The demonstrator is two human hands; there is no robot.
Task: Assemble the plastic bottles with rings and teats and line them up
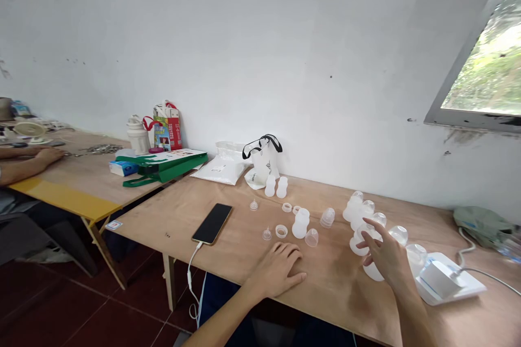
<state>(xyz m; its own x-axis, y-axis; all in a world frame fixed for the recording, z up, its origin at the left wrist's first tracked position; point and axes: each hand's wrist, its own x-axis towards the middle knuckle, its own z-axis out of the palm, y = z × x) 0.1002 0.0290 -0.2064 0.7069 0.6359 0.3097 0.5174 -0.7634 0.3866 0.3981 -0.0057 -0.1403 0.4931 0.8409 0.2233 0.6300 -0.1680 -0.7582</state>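
Note:
My left hand [280, 268] lies palm down near the table's front edge, fingers spread, holding nothing. Just beyond it are an uncapped baby bottle [300, 224], a clear cap [311, 237], a white ring [281, 231] and a bottle nipple [266, 233]. My right hand [385, 252] is over a group of capped baby bottles [354, 206] on the right, its fingers apart. Its fingertips overlap a bottle [359, 243]; whether they touch it I cannot tell. Another bottle [373, 272] is partly hidden under this hand.
Two uncapped bottles [275, 187] stand near a white bag [262, 165] by the wall. A phone [212, 223] with a cable lies left. A white charger [442, 279] sits right. Another person's hand [51, 155] rests on the neighbouring table [93, 181].

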